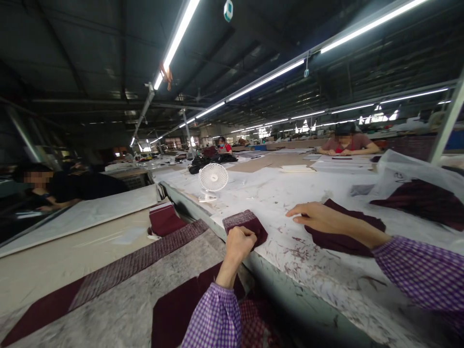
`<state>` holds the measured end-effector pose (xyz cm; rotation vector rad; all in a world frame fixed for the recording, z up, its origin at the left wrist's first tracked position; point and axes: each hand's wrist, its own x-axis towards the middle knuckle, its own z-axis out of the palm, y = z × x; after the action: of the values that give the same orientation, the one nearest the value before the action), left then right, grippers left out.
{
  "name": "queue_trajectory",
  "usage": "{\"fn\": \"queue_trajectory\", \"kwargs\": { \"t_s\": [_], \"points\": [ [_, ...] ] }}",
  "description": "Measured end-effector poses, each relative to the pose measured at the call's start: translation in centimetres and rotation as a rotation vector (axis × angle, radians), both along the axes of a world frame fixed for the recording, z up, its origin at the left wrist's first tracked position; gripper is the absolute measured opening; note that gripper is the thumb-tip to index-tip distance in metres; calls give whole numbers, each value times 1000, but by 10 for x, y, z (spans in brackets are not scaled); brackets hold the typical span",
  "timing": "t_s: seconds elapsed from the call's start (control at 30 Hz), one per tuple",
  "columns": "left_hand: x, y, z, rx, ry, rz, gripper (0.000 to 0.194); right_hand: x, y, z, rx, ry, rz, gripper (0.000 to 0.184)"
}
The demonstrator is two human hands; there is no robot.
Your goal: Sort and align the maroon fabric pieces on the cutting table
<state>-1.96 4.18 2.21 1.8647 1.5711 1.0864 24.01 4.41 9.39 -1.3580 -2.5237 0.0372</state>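
My left hand (239, 241) is closed at the near edge of a small maroon fabric piece (258, 226) with a greyish, speckled far end. This piece lies at the edge of the white-covered table (275, 193). Over to the right, my right hand (319, 216) is stretched out with its fingers extended and nothing in them. It hovers over or rests on a second maroon fabric piece (344, 239); contact cannot be made out. Purple checked sleeves cover both forearms.
A small white fan (213, 180) stands beyond my left hand. Left of a gap, another table carries a long strip of overlapping maroon pieces (137, 256) and a folded maroon stack (165, 218). Clear plastic (409, 169) covers dark cloth at right. Co-workers sit farther off.
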Motion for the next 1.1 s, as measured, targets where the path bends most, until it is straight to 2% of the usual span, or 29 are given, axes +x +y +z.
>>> {"fn": "queue_trajectory", "kwargs": {
  "t_s": [0.13,0.27,0.4,0.47,0.57,0.63,0.73,0.83,0.9,1.0,1.03,1.1],
  "points": [
    [-6,5,-3,-84,-137,-28,17,-36,-5,-5,-18,-8,161,37],
    [-6,8,-9,-111,-322,-36,16,-68,9,-17,-24,-4,315,35],
    [-15,12,-12,-142,-713,-2,8,-90,30,-43,34,-89,330,34],
    [-34,14,-8,-144,-978,89,6,-95,37,-55,87,-119,295,40],
    [-78,16,3,-120,-1431,265,11,-98,41,-64,103,-131,264,43],
    [-106,13,11,-60,-1540,342,15,-98,41,-64,84,-126,254,43],
    [-123,3,20,127,-1514,431,12,-99,37,-58,46,-128,230,42],
    [-102,-12,22,197,-1321,377,5,-100,32,-49,-52,-37,221,44],
    [-74,-21,17,154,-1118,248,11,-99,26,-42,-229,178,160,52],
    [-28,-34,5,59,-796,9,15,-90,13,-34,-666,561,28,77],
    [-14,-38,1,41,-688,-57,13,-84,7,-32,-798,636,6,81],
    [11,-49,-6,51,-492,-154,11,-70,-4,-31,-938,690,-14,80]
  ]
}}
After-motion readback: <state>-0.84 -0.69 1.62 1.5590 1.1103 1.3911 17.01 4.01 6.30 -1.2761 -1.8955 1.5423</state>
